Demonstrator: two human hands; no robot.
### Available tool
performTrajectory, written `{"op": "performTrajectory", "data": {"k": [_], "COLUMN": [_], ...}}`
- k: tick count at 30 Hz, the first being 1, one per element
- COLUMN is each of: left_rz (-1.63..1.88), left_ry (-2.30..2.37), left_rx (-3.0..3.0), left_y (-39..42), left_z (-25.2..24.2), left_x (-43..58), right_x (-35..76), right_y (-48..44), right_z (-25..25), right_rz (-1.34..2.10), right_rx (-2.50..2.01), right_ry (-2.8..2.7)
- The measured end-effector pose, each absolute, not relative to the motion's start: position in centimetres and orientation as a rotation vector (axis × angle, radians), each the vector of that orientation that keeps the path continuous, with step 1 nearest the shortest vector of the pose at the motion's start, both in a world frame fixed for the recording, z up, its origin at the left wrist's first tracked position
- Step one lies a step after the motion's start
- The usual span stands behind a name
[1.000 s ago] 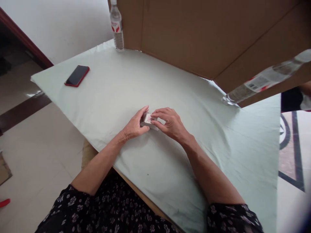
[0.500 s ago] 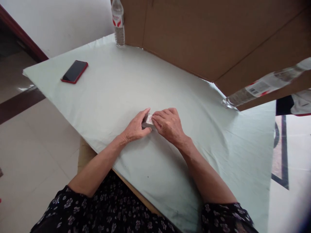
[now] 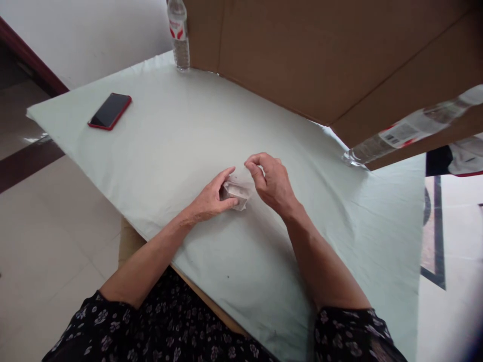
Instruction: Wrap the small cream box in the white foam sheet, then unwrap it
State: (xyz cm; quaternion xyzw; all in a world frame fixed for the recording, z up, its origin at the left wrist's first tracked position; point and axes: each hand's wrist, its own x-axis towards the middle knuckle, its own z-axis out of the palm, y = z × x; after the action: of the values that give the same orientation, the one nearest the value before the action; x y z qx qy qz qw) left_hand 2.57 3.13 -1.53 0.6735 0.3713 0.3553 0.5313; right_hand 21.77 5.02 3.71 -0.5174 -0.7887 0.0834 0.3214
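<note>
A small pale box (image 3: 236, 191), loosely covered in clear plastic film (image 3: 247, 190), rests near the middle of the table. My left hand (image 3: 211, 200) grips its left side, thumb in front and fingers behind. Up and to the right of the box, my right hand (image 3: 272, 182) is closed in a pinch, with thumb and forefinger together. Thin film stretches from the box toward those fingertips and appears caught in them. Print on the box cannot be read.
A pale green cloth covers the table (image 3: 151, 146). At the back left lies a red-edged phone (image 3: 110, 111). One water bottle (image 3: 179, 37) stands at the far edge; another bottle (image 3: 407, 130) leans at the right, both against a big cardboard panel (image 3: 302, 60).
My right hand has moved up and right, off the box, drawing out the clear film. The left hand keeps its grip. The view has shifted slightly.
</note>
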Motion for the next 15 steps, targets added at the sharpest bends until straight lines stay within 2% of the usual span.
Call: {"op": "performTrajectory", "data": {"k": [7,15], "left_rz": [0.916,0.928], "left_ry": [0.801,0.823], "left_rx": [1.356,1.084], "left_y": [2.7,3.1], "left_z": [-1.8,-0.9], "left_x": [3.1,2.9], "right_x": [22.7,23.4], "right_y": [9.4,11.1], "right_z": [4.5,2.6], "right_rz": [0.347,0.371], "right_rx": [-1.436,-1.534], "right_ry": [-1.992,-1.852]}}
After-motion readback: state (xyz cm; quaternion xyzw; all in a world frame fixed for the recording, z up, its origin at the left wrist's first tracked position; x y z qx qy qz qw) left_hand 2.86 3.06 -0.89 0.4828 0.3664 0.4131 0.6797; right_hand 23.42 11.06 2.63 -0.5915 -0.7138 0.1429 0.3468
